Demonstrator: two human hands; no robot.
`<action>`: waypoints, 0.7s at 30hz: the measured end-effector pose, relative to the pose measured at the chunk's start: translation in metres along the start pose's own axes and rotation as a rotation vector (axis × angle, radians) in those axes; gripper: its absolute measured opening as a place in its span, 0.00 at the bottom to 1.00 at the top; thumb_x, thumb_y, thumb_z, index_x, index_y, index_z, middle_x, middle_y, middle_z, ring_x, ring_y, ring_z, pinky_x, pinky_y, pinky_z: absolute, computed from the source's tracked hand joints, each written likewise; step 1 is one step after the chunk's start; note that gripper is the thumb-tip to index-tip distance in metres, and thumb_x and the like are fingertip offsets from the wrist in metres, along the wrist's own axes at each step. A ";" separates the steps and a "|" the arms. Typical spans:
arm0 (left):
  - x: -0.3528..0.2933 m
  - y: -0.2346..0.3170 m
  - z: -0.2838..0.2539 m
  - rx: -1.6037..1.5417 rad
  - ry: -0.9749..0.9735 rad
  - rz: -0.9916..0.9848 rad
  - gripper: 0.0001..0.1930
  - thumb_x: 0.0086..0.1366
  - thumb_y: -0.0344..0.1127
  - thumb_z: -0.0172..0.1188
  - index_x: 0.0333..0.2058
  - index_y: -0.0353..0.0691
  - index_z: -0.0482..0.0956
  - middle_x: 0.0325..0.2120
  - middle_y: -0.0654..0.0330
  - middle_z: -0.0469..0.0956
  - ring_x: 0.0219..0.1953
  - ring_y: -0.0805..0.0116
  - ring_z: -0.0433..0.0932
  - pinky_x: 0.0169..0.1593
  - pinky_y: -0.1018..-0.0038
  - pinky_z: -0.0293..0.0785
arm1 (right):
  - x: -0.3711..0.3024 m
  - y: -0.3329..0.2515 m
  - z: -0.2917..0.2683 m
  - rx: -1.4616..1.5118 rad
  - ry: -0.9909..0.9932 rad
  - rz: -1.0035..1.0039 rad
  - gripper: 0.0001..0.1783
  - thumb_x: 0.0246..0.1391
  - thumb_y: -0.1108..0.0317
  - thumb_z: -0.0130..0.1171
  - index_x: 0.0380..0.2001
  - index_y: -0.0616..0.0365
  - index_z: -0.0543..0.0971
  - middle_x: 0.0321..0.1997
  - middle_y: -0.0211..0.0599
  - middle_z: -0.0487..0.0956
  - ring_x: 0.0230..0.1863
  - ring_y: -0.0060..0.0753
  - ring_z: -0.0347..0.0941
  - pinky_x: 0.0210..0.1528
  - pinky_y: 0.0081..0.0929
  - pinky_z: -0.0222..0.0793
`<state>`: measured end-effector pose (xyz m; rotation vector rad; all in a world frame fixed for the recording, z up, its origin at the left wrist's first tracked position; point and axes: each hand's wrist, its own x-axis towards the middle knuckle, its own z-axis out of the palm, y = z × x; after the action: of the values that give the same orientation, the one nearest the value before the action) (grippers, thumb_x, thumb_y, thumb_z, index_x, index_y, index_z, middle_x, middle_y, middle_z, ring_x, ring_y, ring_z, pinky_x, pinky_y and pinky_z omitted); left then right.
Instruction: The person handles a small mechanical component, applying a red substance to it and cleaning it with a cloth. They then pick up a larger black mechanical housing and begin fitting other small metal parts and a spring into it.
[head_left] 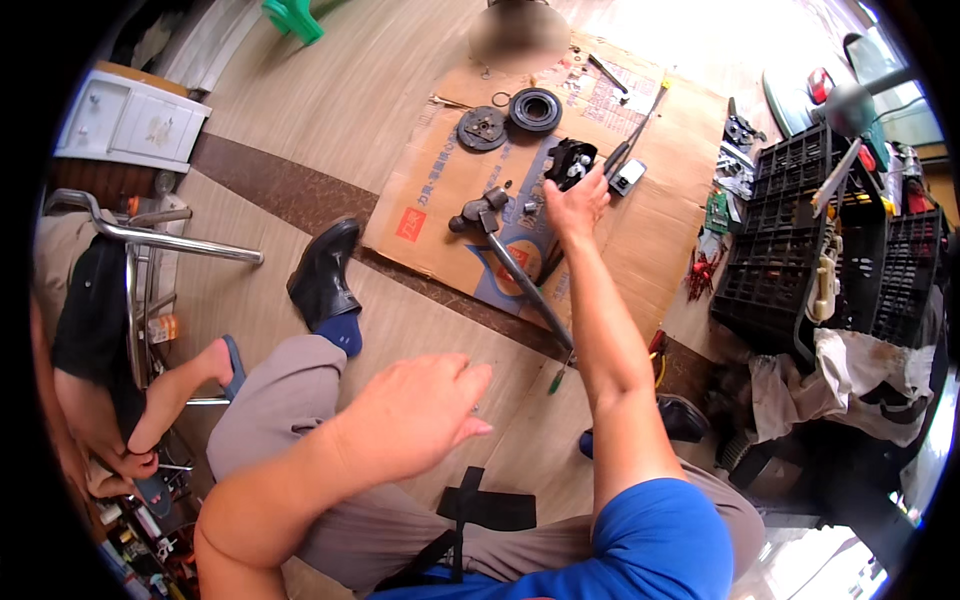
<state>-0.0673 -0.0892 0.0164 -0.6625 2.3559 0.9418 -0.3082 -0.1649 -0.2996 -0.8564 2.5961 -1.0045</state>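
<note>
Black housing (pixel 571 160), far side, on cardboard (pixel 660 240): I judge it rigid, fairly heavy, best held by its rim. Right hand (pixel 577 207): fingers at its near edge, closure unclear. Left hand (pixel 408 410): half-open, seemingly empty.

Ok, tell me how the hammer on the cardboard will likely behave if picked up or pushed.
The hammer will probably feel head-heavy, since its bulky, metal-looking head sits at one end of a long, slim handle. It should stay stiff, as the handle looks straight and solid. Pushed, it may swivel more than roll: the head sticks out both sides.
</note>
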 end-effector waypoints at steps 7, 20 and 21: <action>-0.001 -0.033 0.000 0.106 0.617 -0.009 0.31 0.62 0.44 0.64 0.57 0.31 0.68 0.57 0.41 0.69 0.58 0.46 0.71 0.59 0.62 0.70 | -0.098 -0.060 -0.059 0.453 0.133 -0.344 0.55 0.38 0.62 0.73 0.65 0.72 0.54 0.63 0.64 0.62 0.62 0.66 0.58 0.66 0.51 0.54; -0.028 -0.062 -0.004 -1.775 0.569 0.471 0.23 0.71 0.50 0.52 0.55 0.39 0.71 0.45 0.60 0.79 0.47 0.68 0.79 0.51 0.69 0.78 | -0.222 -0.206 -0.217 0.177 -0.023 -0.796 0.54 0.33 0.60 0.76 0.62 0.68 0.61 0.59 0.56 0.66 0.57 0.60 0.64 0.58 0.50 0.63; -0.027 -0.061 0.003 -1.795 0.576 0.458 0.22 0.73 0.52 0.47 0.52 0.40 0.74 0.42 0.60 0.81 0.44 0.68 0.81 0.50 0.69 0.78 | -0.227 -0.204 -0.222 0.132 -0.075 -0.784 0.54 0.34 0.57 0.76 0.63 0.66 0.61 0.60 0.55 0.66 0.57 0.59 0.64 0.59 0.49 0.63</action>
<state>-0.0098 -0.1194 0.0019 -1.0022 1.3484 3.4041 -0.1258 -0.0313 0.0024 -1.8921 2.0968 -1.2538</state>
